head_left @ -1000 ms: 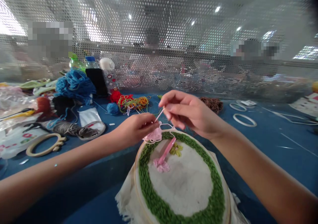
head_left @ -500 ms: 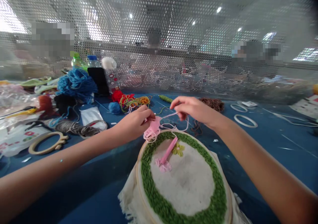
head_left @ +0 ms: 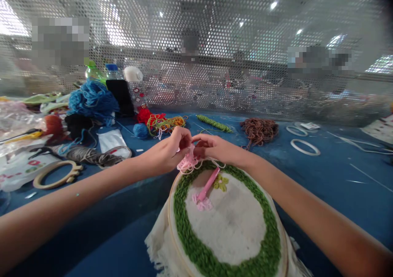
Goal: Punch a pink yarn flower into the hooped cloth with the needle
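Observation:
An embroidery hoop (head_left: 170,211) with white cloth and a thick green yarn ring (head_left: 264,211) rests in front of me. A pink punch needle (head_left: 208,185) stands stuck in the cloth beside a small pink patch and a yellow-green flower. Just above the hoop's far rim, my left hand (head_left: 167,150) and my right hand (head_left: 213,148) meet, both pinched on a tangle of pink yarn (head_left: 188,162).
A blue table (head_left: 337,174) carries blue yarn (head_left: 92,101), red and orange threads (head_left: 159,123), a green cord (head_left: 213,123), brown yarn (head_left: 259,130), a spare wooden hoop (head_left: 55,174), white rings (head_left: 303,146), bottles and a phone. A perforated screen (head_left: 215,43) stands behind, with people beyond it.
My right hand has come down and left from a raised pull of the pink strand, and now meets the left hand at the yarn tangle. The left hand barely moved.

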The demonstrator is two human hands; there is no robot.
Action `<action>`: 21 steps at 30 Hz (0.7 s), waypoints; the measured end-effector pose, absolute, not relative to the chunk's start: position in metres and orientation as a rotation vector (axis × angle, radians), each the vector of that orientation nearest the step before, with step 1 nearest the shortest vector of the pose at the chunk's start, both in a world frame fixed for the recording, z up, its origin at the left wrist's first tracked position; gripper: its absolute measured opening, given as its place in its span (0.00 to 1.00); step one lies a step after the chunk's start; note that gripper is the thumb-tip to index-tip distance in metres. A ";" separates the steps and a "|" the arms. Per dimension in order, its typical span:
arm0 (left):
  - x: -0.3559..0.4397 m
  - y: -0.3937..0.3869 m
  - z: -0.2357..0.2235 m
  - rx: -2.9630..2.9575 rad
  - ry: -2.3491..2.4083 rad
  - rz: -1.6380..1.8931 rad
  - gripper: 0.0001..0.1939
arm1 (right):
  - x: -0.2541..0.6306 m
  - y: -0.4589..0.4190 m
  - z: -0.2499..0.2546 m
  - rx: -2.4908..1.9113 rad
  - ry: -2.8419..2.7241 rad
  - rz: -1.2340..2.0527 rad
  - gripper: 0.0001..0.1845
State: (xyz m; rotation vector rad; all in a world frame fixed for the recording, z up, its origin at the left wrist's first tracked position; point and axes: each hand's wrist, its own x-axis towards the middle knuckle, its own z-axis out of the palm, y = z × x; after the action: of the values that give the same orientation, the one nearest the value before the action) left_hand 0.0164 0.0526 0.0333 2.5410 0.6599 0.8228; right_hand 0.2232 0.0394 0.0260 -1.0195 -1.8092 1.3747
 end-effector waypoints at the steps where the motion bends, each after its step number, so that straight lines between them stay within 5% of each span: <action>1: 0.016 0.054 0.033 2.537 0.660 0.834 0.07 | 0.224 0.040 0.026 -1.007 -1.807 1.383 0.12; 21: 0.020 0.053 0.039 2.716 0.906 0.730 0.05 | 0.212 0.027 0.032 -1.002 -1.901 0.822 0.09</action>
State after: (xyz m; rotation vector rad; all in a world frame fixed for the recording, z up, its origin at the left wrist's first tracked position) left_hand 0.0200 0.0528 0.0386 2.7155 0.9060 0.7301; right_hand 0.2124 0.0272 0.0320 -1.0017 -1.9007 0.8215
